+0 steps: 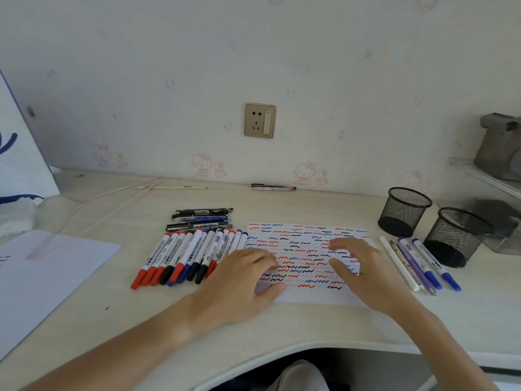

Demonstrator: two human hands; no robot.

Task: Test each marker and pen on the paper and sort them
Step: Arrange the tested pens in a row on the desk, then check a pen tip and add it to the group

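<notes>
Left hand: fingers loosely spread, flat on white squiggle-covered test paper, pinning its left edge; holds nothing.
Right hand: fingers spread, empty, on paper's right side.
Whiteboard markers: untested row, left of paper.
Sorted pens: right, beside black mesh cups.

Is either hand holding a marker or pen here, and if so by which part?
Nothing is held. The left hand and right hand are both over the test paper with spread fingers, gripping no marker or pen.
</notes>
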